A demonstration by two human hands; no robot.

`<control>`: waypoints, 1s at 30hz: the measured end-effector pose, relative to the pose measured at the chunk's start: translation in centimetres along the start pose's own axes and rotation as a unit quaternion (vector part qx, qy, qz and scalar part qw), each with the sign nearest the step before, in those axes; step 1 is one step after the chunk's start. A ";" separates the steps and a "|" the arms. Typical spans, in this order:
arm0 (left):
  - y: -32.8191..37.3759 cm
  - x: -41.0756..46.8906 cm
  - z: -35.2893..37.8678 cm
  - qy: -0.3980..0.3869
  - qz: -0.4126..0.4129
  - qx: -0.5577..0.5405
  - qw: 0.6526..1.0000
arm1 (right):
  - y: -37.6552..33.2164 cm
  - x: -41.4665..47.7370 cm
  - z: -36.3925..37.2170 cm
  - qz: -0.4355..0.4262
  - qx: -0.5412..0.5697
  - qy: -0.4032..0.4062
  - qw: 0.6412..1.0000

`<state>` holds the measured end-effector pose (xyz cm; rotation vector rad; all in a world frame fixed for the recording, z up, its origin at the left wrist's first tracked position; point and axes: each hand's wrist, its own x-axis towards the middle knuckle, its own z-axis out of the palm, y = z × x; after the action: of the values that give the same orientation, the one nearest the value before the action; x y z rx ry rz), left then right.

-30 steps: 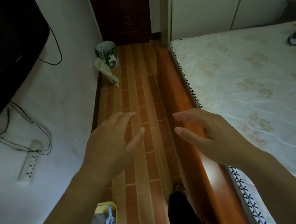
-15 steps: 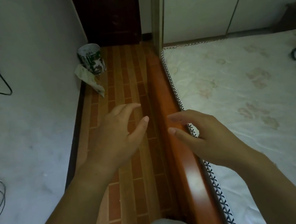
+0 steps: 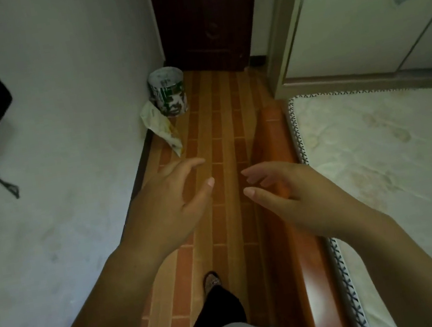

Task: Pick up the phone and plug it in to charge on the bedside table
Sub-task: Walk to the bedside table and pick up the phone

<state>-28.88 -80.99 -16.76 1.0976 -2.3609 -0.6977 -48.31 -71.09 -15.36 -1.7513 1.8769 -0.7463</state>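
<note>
**Walking the gap beside the bed, hands empty, phone not yet in sight**

Head view: the person is standing in the narrow strip of brick-patterned floor (image 3: 223, 145) between a white wall (image 3: 62, 131) and the bed (image 3: 393, 163), one foot (image 3: 212, 281) showing below. Both arms are reaching forward at waist height. The left hand (image 3: 168, 210) is hovering over the floor with fingers spread and loosely curled, gripping nothing; the right hand (image 3: 293, 193) is hanging over the bed's wooden side rail (image 3: 271, 143), also slack and empty. The two hands are near each other but not touching. Ahead, a patterned bin (image 3: 168, 91) is standing against the wall with a crumpled wrapper (image 3: 160, 124) beside it, just short of a dark door (image 3: 205, 15). A wardrobe (image 3: 368, 6) is closing off the far end of the bed.

No phone, charger or bedside table is showing here, so I cannot tell where the phone is lying. This looks like the search-and-approach step, with nothing of the task done. The next move is calling for a turn towards the bed's head end to find the phone.

Against half a second ago, the camera is sitting closer to the door and bin, and the dark bundle that was showing at the bed's far right edge is now out of frame. The hands are keeping the same open pose.
</note>
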 end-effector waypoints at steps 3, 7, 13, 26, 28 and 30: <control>-2.3 7.7 -1.8 0.005 0.007 0.013 1.000 | 0.9 7.4 -1.6 0.005 0.003 0.012 1.000; -4.6 16.4 -2.6 0.004 0.024 0.034 0.999 | 2.4 16.0 -3.3 0.007 -0.004 0.042 0.999; -7.1 27.1 -0.7 -0.048 0.046 0.026 0.997 | 6.7 23.9 -5.5 0.043 0.007 0.057 0.997; -6.8 59.6 7.0 -0.120 0.117 0.046 0.985 | 21.7 47.0 -18.2 0.083 -0.037 0.103 0.991; -6.3 64.2 7.3 -0.109 0.128 0.055 0.984 | 23.3 50.6 -20.7 0.063 -0.048 0.111 0.991; -6.6 68.0 7.6 -0.101 0.130 0.054 0.985 | 24.7 54.2 -22.5 0.048 -0.049 0.115 0.991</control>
<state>-69.44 -136.40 -14.60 0.7686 -2.6801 -0.6160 -85.96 -122.36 -13.47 -1.6780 2.1676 -0.8642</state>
